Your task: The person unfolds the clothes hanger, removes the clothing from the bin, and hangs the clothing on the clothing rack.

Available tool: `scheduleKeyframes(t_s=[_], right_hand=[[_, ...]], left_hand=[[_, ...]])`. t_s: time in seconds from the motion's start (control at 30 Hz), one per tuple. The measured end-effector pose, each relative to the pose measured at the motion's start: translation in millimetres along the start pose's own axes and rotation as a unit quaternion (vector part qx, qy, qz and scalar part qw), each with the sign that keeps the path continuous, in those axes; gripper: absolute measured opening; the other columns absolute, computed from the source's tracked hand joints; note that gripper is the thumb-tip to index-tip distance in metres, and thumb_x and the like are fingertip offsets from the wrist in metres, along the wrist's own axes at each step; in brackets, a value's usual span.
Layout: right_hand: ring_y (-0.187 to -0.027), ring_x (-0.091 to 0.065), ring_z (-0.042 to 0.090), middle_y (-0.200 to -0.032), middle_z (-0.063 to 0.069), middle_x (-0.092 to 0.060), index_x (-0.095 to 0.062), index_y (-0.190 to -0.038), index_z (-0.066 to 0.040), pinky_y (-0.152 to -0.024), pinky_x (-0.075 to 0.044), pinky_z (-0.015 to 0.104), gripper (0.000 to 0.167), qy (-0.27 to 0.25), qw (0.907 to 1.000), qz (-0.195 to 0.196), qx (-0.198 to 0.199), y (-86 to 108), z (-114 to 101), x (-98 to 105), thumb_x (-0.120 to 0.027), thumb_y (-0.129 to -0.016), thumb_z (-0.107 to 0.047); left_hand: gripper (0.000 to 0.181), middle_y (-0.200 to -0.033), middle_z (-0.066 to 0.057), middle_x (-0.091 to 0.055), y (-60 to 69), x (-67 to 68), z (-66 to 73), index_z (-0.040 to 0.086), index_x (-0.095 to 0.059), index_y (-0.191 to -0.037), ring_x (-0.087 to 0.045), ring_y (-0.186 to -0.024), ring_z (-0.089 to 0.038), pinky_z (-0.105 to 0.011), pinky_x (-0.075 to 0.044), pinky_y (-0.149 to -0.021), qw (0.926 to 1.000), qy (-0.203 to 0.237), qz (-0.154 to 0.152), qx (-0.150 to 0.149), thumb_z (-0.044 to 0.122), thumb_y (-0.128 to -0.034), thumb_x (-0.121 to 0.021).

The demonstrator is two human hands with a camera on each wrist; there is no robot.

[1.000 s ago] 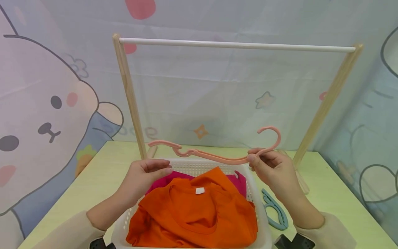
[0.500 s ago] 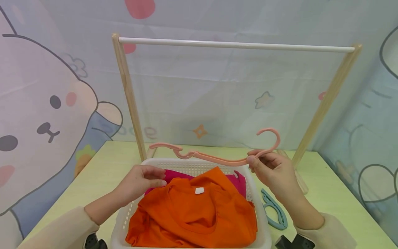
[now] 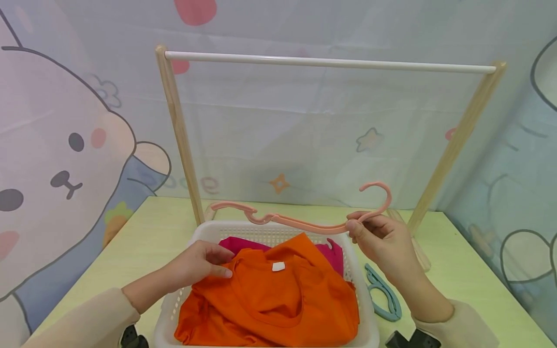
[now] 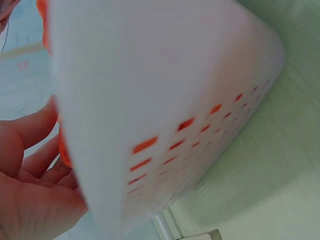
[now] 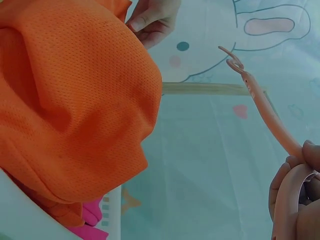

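Observation:
In the head view, my right hand (image 3: 385,246) pinches a pink clothes hanger (image 3: 304,224) near the base of its hook. The hanger is held level above the back of a white basket (image 3: 370,316), its hook pointing up. An orange T-shirt (image 3: 270,299) with a round neck and white label lies bunched in the basket. My left hand (image 3: 197,263) pinches the shirt's left shoulder between thumb and fingers. The left wrist view shows this hand (image 4: 37,175) partly hidden by the basket wall (image 4: 135,75). Magenta cloth (image 3: 332,256) shows under the shirt.
A folded blue hanger (image 3: 385,295) lies on the pale table (image 3: 470,270) right of the basket. Behind the basket stands a rack with wooden legs (image 3: 180,130) and a white bar (image 3: 326,62). A printed curtain (image 3: 278,121) hangs behind it.
My left hand has lowered from above the basket's left side onto the orange T-shirt and taken hold of its shoulder. My right hand, with the pink hanger, has dipped slightly.

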State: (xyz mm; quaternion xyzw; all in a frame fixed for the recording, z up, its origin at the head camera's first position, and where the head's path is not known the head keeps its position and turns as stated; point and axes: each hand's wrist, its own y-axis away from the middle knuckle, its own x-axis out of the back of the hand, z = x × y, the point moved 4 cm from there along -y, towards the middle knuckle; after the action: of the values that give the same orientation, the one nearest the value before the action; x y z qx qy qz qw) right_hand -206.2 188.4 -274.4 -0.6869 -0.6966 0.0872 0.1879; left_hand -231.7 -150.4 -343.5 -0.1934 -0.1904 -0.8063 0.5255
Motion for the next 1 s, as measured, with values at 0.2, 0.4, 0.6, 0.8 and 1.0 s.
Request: scheduleKeyframes(t_s=[0.2, 0.4, 0.6, 0.8, 1.0], right_hand=[[-0.075, -0.062, 0.015, -0.094, -0.005, -0.069, -0.071, -0.097, -0.001, -0.074, -0.056, 0.021, 0.01, -0.007, 1.0, 0.001, -0.006, 0.9, 3, 1, -0.065, -0.091, -0.005], [-0.075, -0.062, 0.015, -0.094, -0.006, -0.068, -0.069, -0.1, 0.004, -0.074, -0.056, 0.021, 0.013, 0.003, 1.0, 0.0, -0.005, 1.7, 5, 3, -0.065, -0.091, -0.005], [-0.075, -0.062, 0.013, -0.097, -0.005, -0.068, -0.073, -0.091, -0.015, -0.074, -0.056, 0.02, 0.016, -0.025, 0.9996, -0.006, 0.006, 2.8, 5, 6, -0.064, -0.091, -0.003], [-0.075, -0.062, 0.013, -0.099, -0.003, -0.067, -0.073, -0.091, -0.013, -0.075, -0.056, 0.021, 0.016, -0.056, 0.9983, -0.012, 0.008, 4.0, 5, 9, -0.062, -0.092, -0.001], [-0.073, -0.062, 0.013, -0.097, -0.002, -0.068, -0.073, -0.09, -0.014, -0.073, -0.056, 0.021, 0.018, -0.06, 0.9982, -0.007, 0.006, 6.4, 8, 12, -0.062, -0.091, 0.0]], left_hand=[[0.039, -0.107, -0.013, -0.07, 0.7, -1.6, -5.2, -0.005, -0.067, -0.115, -0.063, -0.101, -0.029, -0.041, -0.054, -0.088, 0.9997, -0.013, 0.0, 0.023, 0.006, -0.079, -0.077], [0.029, -0.098, -0.01, -0.071, 2.6, 3.0, -0.9, -0.003, -0.071, -0.109, -0.061, -0.088, -0.018, -0.036, -0.056, -0.083, 0.9996, -0.024, -0.01, -0.013, 0.009, -0.0822, -0.075], [0.022, -0.093, -0.006, -0.072, 4.2, 12.6, 16.4, -0.001, -0.073, -0.103, -0.059, -0.086, -0.018, -0.031, -0.056, -0.079, 0.9991, -0.028, -0.006, -0.03, 0.011, -0.0842, -0.074], [0.022, -0.095, -0.006, -0.072, 7.2, 25.9, 36.9, 0.0, -0.073, -0.105, -0.061, -0.089, -0.019, -0.033, -0.055, -0.082, 0.9986, -0.036, 0.021, -0.033, 0.012, -0.0863, -0.072], [0.024, -0.096, -0.008, -0.072, 10.5, 33.0, 46.4, -0.001, -0.072, -0.108, -0.064, -0.091, -0.019, -0.039, -0.054, -0.088, 0.9979, -0.032, 0.037, -0.042, 0.012, -0.0882, -0.07]])
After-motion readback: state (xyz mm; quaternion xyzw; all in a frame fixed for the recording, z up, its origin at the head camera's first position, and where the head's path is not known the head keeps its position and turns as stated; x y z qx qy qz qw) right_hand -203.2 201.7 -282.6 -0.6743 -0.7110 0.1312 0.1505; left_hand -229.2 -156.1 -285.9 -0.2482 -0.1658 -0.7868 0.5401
